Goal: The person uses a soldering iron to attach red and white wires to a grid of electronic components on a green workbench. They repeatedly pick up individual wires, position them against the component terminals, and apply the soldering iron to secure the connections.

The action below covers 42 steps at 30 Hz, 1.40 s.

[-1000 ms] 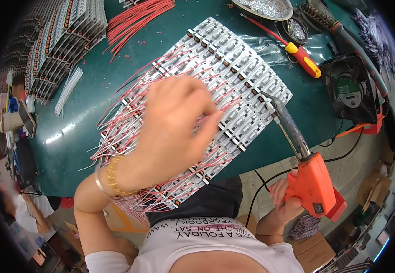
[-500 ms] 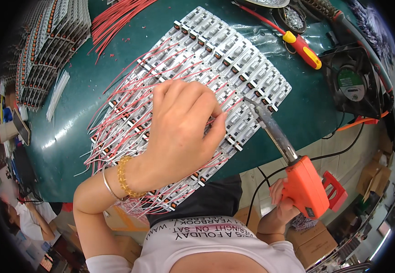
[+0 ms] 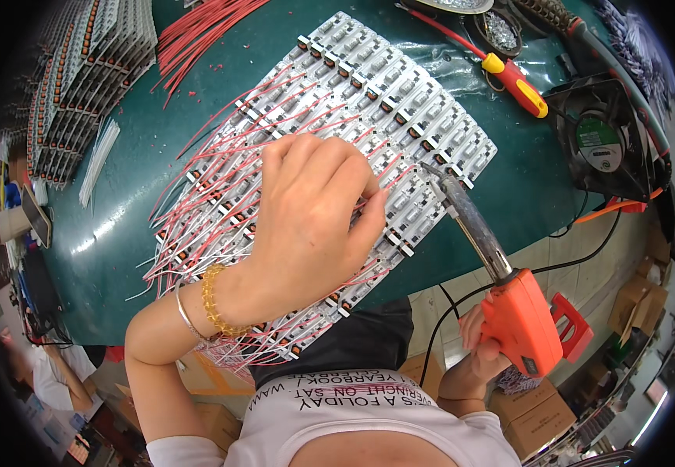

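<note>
One panel of circuit boards [image 3: 399,117] lies on the green table [image 3: 139,171]. Above it, the left hand [image 3: 314,206] has curled fingers; whether they grasp something, I cannot tell. The right hand [image 3: 480,342] grasps one orange soldering gun [image 3: 520,319]. Nearby are one screwdriver [image 3: 520,87], one fan [image 3: 602,140], two dishes [image 3: 462,11].

Wearer: left hand [image 3: 318,198] and right hand [image 3: 490,358] both bare. Left wrist carries bracelet [image 3: 211,296] of translucent yellow beads; slim silver-toned bangle [image 3: 184,315] sits just above it, toward elbow. Top: white T-shirt [image 3: 275,424], short sleeves, wide rounded neckline. Chest lettering [image 3: 345,393] dark, in several rows, inverted in this view; one row crossed by reddish lines. Lap: black garment [image 3: 376,335], cut unclear.
</note>
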{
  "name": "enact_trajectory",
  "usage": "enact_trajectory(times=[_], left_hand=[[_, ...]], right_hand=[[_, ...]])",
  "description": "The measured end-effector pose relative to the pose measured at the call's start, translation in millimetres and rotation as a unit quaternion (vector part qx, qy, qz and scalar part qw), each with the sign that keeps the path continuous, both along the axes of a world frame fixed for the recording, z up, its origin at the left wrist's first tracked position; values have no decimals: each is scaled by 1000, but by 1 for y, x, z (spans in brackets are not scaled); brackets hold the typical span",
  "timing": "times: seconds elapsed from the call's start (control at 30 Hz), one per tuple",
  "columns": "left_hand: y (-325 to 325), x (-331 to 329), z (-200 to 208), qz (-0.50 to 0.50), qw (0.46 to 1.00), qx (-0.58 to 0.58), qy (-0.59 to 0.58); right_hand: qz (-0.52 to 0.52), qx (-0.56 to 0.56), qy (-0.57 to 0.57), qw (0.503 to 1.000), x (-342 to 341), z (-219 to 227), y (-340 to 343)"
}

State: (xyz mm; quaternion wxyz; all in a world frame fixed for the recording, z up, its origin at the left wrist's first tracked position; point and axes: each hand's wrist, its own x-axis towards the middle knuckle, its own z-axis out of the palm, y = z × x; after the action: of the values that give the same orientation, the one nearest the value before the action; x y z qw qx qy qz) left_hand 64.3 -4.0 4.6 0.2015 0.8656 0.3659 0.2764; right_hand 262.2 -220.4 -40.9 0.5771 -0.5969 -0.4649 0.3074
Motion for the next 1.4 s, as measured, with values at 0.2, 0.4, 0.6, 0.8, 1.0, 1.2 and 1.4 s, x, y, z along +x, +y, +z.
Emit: enact_trajectory(times=[0.2, 0.4, 0.6, 0.8, 1.0, 1.2, 1.4], left_hand=[[1, -1, 1, -6, 1000, -8, 6], [2, 1, 4, -6, 1000, -24, 8], [2, 0, 5, -1, 1000, -23, 9], [3, 0, 5, -1, 1000, -29, 9], [3, 0, 4, 6, 1000, -25, 9], [2, 4, 4, 2, 1000, -28, 10], [1, 0, 4, 8, 999, -33, 9]], right_hand=[[-17, -36, 26, 999, 6, -14, -26], [-6, -6, -2, 1000, 3, -10, -11], [-10, -20, 22, 1000, 5, -16, -23], [42, -54, 105, 992, 12, -12, -32], [-67, -40, 117, 990, 14, -28, -39], [-6, -8, 184, 983, 8, -17, -24], [65, 20, 97, 993, -1, 10, 15]])
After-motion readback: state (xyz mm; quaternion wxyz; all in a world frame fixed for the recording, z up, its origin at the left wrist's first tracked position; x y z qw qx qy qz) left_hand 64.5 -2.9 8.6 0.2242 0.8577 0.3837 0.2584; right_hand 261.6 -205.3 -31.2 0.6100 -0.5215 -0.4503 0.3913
